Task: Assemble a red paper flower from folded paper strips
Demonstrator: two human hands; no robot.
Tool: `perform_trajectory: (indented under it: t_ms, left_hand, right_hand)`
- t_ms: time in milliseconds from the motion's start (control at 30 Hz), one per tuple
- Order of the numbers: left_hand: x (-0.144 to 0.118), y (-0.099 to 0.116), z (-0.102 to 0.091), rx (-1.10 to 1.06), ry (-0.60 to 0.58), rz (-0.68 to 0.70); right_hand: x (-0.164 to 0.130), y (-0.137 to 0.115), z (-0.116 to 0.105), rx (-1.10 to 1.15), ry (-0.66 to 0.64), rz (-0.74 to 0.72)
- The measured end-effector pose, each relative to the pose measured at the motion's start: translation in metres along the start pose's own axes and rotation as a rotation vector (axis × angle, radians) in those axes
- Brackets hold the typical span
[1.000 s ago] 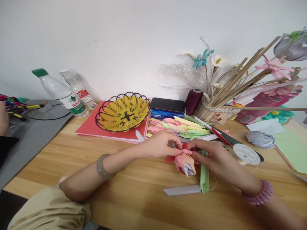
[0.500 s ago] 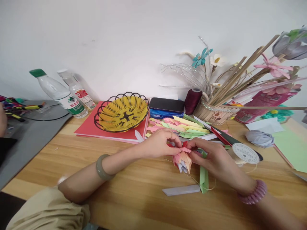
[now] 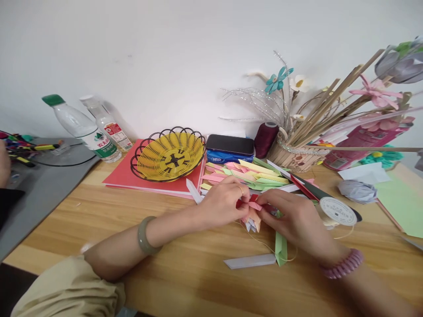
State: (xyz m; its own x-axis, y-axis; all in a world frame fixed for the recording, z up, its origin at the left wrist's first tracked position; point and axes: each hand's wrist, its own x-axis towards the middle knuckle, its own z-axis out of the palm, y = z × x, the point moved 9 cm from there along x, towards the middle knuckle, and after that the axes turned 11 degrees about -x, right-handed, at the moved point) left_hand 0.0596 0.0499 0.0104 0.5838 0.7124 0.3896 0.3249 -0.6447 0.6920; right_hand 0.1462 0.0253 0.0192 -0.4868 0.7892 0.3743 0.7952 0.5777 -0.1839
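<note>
Red paper is lying under a yellow basket. The left hand is pinching a paper flower over the bench, the right hand is pinching its other side, and a spool is sitting nearby.

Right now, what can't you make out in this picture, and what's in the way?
- Paper flower, head view: partly hidden by the left hand and right hand.
- Spool label, head view: its lettering is too small and blurred to read.
- Another person's dark sleeve, head view: cut off by the left edge.
- Large grey flower, head view: cut off by the right edge.
</note>
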Motion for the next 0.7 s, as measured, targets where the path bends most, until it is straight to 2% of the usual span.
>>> perform_trajectory:
  t_ms: [67, 133, 267, 367, 500, 700]
  left_hand:
    - [0.000, -0.001, 0.000, 0.015, -0.019, -0.001]
    - [0.001, -0.008, -0.001, -0.060, -0.049, -0.068]
    - [0.004, -0.020, -0.001, -0.409, -0.090, -0.218]
    - [0.003, -0.026, 0.007, -0.552, -0.122, -0.275]
    - [0.002, -0.034, 0.011, -0.604, -0.079, -0.324]
    - [0.003, -0.030, 0.002, -0.560, 0.014, -0.281]
  right_hand:
    - [-0.002, -0.005, -0.003, -0.106, 0.060, -0.065]
    - [-0.004, -0.009, -0.004, -0.180, 0.111, -0.121]
    - [-0.006, -0.014, -0.006, -0.237, 0.171, -0.171]
    - [-0.006, -0.017, -0.011, -0.272, 0.209, -0.184]
    - [-0.008, -0.027, -0.019, -0.329, 0.260, -0.244]
    - [-0.018, -0.035, -0.023, -0.343, 0.329, -0.315]
